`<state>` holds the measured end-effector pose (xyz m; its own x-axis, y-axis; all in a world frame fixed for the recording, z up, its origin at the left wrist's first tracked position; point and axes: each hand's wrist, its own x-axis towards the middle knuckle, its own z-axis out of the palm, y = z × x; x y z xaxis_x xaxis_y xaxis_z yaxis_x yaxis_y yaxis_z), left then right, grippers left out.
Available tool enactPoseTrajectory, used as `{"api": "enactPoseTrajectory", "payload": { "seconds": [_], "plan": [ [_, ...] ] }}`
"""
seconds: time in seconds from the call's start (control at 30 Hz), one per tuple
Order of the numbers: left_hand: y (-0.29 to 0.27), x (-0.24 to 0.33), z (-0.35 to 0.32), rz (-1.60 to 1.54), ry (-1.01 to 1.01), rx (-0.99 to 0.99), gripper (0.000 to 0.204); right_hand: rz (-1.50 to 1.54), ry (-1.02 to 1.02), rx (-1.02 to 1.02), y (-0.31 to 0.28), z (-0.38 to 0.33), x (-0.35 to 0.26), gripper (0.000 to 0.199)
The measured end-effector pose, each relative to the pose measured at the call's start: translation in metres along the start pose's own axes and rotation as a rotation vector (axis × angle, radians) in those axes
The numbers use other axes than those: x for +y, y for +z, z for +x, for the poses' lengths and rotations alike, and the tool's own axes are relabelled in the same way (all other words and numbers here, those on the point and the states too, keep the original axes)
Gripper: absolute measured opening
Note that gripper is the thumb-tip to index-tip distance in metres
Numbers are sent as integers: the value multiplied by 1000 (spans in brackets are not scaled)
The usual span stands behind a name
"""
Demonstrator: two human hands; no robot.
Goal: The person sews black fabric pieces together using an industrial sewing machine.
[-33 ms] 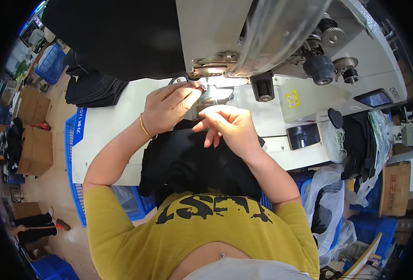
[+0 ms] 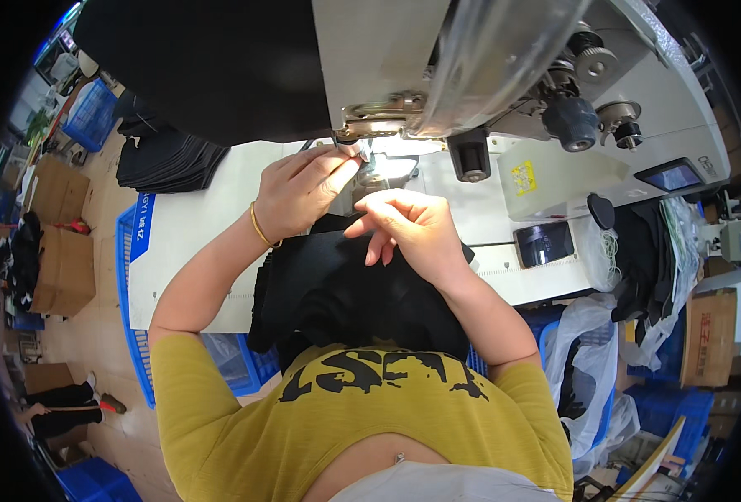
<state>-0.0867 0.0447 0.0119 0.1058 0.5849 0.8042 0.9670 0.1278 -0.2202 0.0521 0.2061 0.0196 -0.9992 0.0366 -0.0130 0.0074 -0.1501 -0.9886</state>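
Note:
My left hand (image 2: 304, 188) is up at the needle end of a white sewing machine (image 2: 559, 171), under the lit head. Its thumb and fingertips are pinched together beside the presser foot area; what they hold is too small to make out. My right hand (image 2: 416, 230) hovers just to the right and nearer to me, thumb and index finger brought together, the other fingers loosely curled. Anything between those fingertips does not show. Black fabric (image 2: 350, 284) lies below both hands, over the front table edge and against my body.
A stack of black cloth pieces (image 2: 170, 159) sits at the table's far left. To the right a dark phone-like device (image 2: 544, 244) rests on the white table (image 2: 195, 226). A blue basket (image 2: 136, 351) stands left, plastic bags (image 2: 588, 368) hang right. Someone's dark-clothed legs (image 2: 65, 407) show lower left.

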Motion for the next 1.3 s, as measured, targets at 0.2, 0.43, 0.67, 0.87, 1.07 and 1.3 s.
{"api": "enactPoseTrajectory", "payload": {
  "seconds": [0.2, 0.43, 0.67, 0.87, 1.07, 1.3],
  "plan": [
    [9, -2, 0, -58, -204, 17, 15, 39, 25, -22, 1, -1, 2, 22],
    [6, -50, -64, 245, -654, -379, 18, -93, -46, 34, 6, -12, -1, 14],
    [-90, 36, 30, -515, -1002, -278, 62, -1128, -1288, -126, 54, -32, -1, 29],
    [-78, 33, 30, -1020, -1296, -296, 66, -984, -1220, 14, 47, -34, 24, 38],
    [-69, 35, 24, -1292, -1605, -142, 66, -1248, -1274, 277, 34, -30, 28, 31],
    [-80, 22, 29, -338, -641, -307, 35, -42, -66, 72, 24, -35, 7, 15]
  ]
}}
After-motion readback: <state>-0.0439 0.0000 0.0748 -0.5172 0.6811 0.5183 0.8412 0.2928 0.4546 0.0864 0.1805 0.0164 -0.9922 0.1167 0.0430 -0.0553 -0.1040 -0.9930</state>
